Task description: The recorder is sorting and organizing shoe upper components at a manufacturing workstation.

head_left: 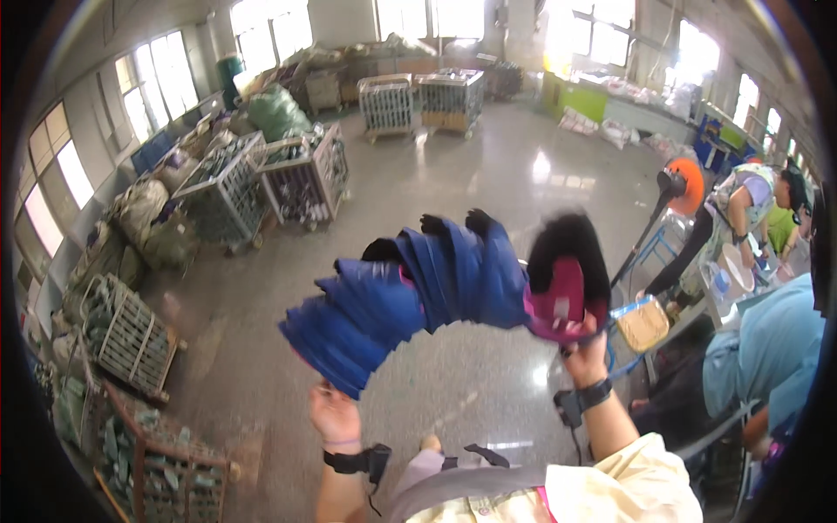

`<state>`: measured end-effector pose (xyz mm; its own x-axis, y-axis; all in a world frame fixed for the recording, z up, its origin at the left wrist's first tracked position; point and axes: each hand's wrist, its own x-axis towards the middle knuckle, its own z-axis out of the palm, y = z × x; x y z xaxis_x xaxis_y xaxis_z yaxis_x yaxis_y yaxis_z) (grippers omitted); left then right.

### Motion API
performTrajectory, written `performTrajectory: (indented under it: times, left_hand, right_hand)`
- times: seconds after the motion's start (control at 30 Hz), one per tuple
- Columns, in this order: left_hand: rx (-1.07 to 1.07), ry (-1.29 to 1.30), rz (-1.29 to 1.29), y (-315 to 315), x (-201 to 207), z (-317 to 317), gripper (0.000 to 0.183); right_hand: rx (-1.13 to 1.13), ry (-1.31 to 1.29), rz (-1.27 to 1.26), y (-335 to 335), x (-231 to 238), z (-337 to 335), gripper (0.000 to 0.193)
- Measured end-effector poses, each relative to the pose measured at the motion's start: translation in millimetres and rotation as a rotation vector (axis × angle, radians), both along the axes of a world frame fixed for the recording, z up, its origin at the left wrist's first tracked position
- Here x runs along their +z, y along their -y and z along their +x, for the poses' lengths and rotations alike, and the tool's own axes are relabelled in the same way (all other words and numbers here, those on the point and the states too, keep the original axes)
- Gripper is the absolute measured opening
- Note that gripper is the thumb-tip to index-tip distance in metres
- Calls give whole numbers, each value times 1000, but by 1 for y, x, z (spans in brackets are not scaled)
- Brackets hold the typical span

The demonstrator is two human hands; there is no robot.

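Note:
A long curved stack of nested blue pieces (462,279), which look like shoe uppers, arches in the air between my hands. Black edges stick up along its top. Its right end shows a black fuzzy opening with a magenta inside and a small pale label. My left hand (336,417) is closed on the lower left end. At the other end, my right hand (588,356) grips the magenta and black piece from below. The fingers of both hands are partly hidden by the stack. Each wrist wears a black strap with a small device.
Wheeled cage carts (301,179) and stuffed sacks (170,240) line the left side. More carts (449,100) stand at the far wall. To the right are an orange round fan (689,186), a blue-framed stool (643,324) with a tan seat, and people (758,340) working at a table.

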<state>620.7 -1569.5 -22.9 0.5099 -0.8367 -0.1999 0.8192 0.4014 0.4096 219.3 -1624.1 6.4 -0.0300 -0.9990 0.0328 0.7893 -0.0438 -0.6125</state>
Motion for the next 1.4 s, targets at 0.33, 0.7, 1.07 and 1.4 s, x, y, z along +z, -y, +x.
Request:
performTrajectory:
  times: [0.33, 0.7, 1.07, 1.4]
  left_hand:
    - [-999, -200, -227, 299, -60, -168, 19]
    - [-840, 1964, -1168, 586, -32, -290, 20]
    - [-723, 2233, -1264, 929, -23, -459, 39]
    - [-1235, 1935, -1545, 1161, -35, -747, 25]
  right_hand:
    - [-240, -564, 230, 220, -100, -4, 14]
    - [-211, -341, 291, 520, -120, -172, 10]
    - [-303, -262, 477, 768, -109, -366, 6]
    - [-748, 34, 439, 888, -137, -549, 5]
